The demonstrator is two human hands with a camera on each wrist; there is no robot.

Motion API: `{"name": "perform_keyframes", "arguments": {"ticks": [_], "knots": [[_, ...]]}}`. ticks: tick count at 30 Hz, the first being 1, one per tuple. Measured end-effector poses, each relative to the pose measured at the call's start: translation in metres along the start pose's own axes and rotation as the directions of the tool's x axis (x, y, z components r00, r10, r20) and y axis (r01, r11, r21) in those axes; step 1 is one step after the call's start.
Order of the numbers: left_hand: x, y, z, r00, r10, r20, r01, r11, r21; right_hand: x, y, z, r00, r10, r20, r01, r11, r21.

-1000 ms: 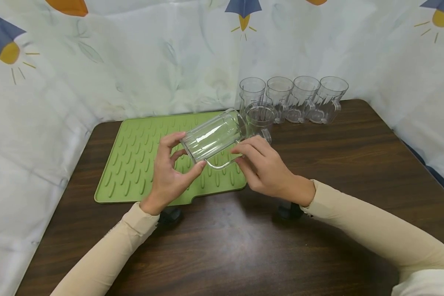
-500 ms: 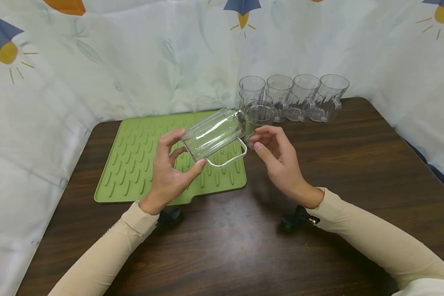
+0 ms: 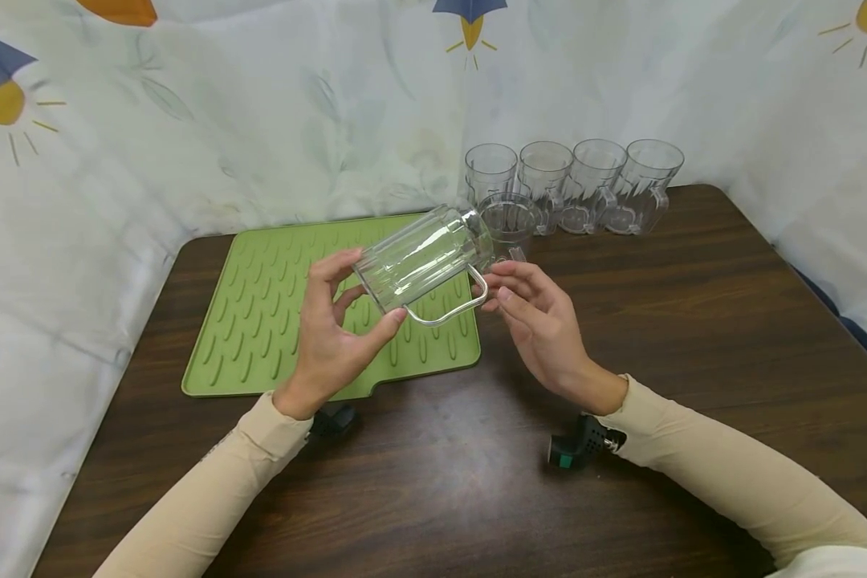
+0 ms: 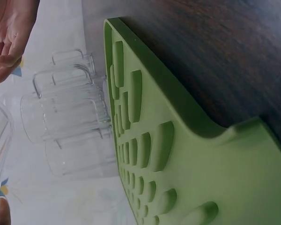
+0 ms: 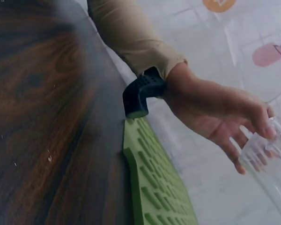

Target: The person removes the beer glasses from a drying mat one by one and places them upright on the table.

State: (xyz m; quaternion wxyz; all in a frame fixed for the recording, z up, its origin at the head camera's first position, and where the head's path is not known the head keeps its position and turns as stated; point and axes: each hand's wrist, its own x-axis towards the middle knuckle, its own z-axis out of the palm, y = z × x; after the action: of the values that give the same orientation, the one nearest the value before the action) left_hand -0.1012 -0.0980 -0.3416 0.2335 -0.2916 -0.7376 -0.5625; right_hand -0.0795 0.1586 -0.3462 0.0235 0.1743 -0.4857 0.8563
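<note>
My left hand (image 3: pixel 372 289) grips a clear ribbed mug (image 3: pixel 422 258) by its base, thumb below and fingers above. The mug lies tilted above the green mat (image 3: pixel 260 321), mouth to the upper right, handle (image 3: pixel 451 309) hanging down. My right hand (image 3: pixel 500 283) is at the handle's right end with fingers loosely bent; I cannot tell if they touch it. The right wrist view shows the left hand (image 5: pixel 220 112) on the mug (image 5: pixel 267 159). In the left wrist view the right hand (image 4: pixel 9 33) shows at the top left.
Several clear mugs (image 3: pixel 571 189) stand in a row at the back of the dark wooden table (image 3: pixel 694 337), one more (image 3: pixel 509 218) just in front. A patterned sheet (image 3: pixel 188 120) walls the back and sides. The mat's ridges (image 4: pixel 178 154) fill the left wrist view.
The right hand let go of the mug's handle end, drew away to the right, then came back beside the handle. The left hand kept its hold and the mouth end rose slightly.
</note>
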Motion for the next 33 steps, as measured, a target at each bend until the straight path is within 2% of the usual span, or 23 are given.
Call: {"name": "perform_keyframes", "arguments": {"ticks": [7,11,18,25,33], "knots": [[0.001,0.0,0.001,1.0,-0.005,0.004,0.005,1.0,0.005,-0.001,0.008,0.0,0.989,0.123,0.086,-0.135,0.981,0.142],[0.001,0.0,0.0,1.0,-0.014,0.009,0.014,1.0,0.008,-0.001,0.01,0.002,0.978,0.179,0.11,-0.2,0.953,0.229],[0.001,0.0,0.0,1.0,-0.021,0.014,0.021,1.0,0.01,0.002,0.012,0.006,0.952,0.282,0.12,-0.306,0.901,0.308],[0.0,-0.001,0.001,1.0,-0.023,0.013,0.022,1.0,0.017,0.005,0.015,0.013,0.939,0.333,0.088,-0.343,0.878,0.333],[0.0,-0.001,0.001,0.999,-0.036,0.019,0.035,0.999,0.024,0.006,0.01,0.02,0.929,0.357,0.093,-0.363,0.836,0.412]]}}
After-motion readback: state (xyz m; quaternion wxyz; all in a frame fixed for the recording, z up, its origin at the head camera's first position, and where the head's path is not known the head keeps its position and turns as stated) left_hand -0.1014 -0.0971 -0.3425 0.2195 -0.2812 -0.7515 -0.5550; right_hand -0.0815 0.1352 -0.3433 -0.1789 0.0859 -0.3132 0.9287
